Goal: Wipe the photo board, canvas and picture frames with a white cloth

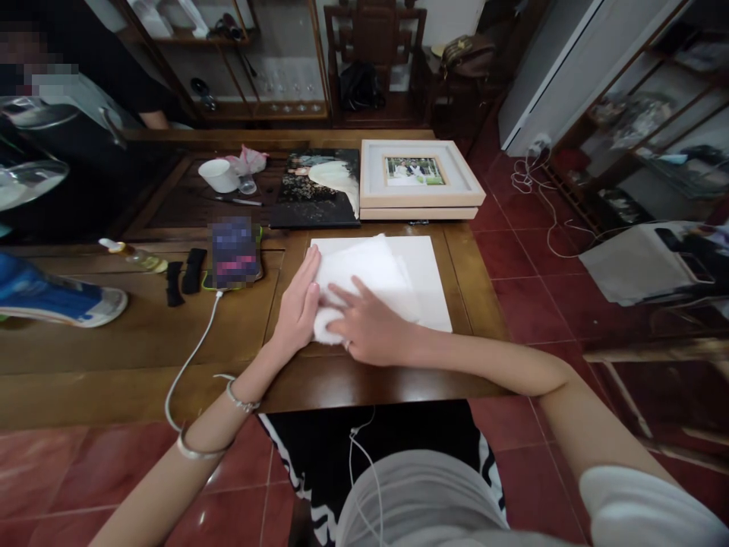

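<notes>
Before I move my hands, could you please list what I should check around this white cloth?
1. Left hand flat on the white cloth's left edge: ok.
2. Right hand pressing its near corner: ok.
3. Cloth lying flat: not ok, bunched under the hands.
4. Framed photo apart from the white board: ok.
5. Phone cable apart from the left forearm: cannot tell.
</notes>
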A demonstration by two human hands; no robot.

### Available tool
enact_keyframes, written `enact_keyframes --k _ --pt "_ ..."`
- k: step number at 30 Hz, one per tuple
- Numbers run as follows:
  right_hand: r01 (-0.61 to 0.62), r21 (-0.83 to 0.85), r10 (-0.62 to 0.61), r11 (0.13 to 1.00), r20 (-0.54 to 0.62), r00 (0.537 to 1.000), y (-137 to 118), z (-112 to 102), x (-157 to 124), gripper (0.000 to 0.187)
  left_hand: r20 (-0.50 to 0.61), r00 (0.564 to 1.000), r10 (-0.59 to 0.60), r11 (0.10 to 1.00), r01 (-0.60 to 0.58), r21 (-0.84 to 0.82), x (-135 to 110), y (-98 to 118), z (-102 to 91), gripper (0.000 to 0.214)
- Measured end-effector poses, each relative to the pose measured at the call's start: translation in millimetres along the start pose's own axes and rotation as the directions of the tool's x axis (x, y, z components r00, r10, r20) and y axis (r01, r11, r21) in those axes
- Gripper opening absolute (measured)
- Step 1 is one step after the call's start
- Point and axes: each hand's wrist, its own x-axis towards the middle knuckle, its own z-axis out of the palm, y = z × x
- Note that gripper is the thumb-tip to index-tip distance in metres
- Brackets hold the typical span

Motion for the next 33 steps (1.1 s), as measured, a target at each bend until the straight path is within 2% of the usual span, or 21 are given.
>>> enact_keyframes --k 2,4,7,11,16,18,22,28,30,33 --pt "0.111 0.028 -0.113 0.993 0.07 0.991 -15 -5 -10 0.023 -0.008 1.0 0.0 1.0 -0.001 -0.013 0 1 -0.5 0.055" --pt "0.162 0.049 -0.167 0.986 0.142 0.976 -25 -11 -21 0.02 0.002 1.0 -0.018 1.0 0.018 -0.009 0 1 0.1 0.056" --pt "0.134 0.033 -0.138 0.99 0.205 0.969 -30 -23 -33 0.019 0.054 0.997 -0.047 0.999 0.047 0.011 -1 0 2.0 0.056" --pt "0.041 0.004 -0.041 0.999 0.235 0.971 -18 -37 -31 0.021 0.101 0.99 -0.097 0.994 0.09 0.065 -1 -3 4.4 0.055" --pt "-0.221 -0.068 0.229 0.973 0.157 0.961 22 -42 -15 0.025 0.104 0.987 -0.12 0.987 0.107 0.121 -2 -9 7.1 0.053" --pt "-0.283 -0.03 0.285 0.959 0.121 0.951 39 -39 -4 0.024 0.118 0.986 -0.115 0.986 0.099 0.13 -2 -11 8.1 0.051" --pt "-0.31 0.109 0.307 0.944 0.043 0.951 58 -33 30 0.024 0.116 0.988 -0.097 0.986 0.08 0.146 -1 -11 8.8 0.041" --pt "-0.261 0.179 0.263 0.948 0.017 0.965 56 -29 86 0.023 0.115 0.992 -0.047 0.988 0.029 0.154 1 -8 6.6 0.035" --pt "-0.275 0.148 0.277 0.95 0.014 0.961 57 -31 88 0.023 0.108 0.993 -0.05 0.988 0.034 0.152 1 -10 7.0 0.035" --pt "-0.329 0.123 0.329 0.936 0.018 0.944 69 -37 68 0.025 0.091 0.994 -0.063 0.987 0.049 0.155 -2 -14 8.8 0.037"
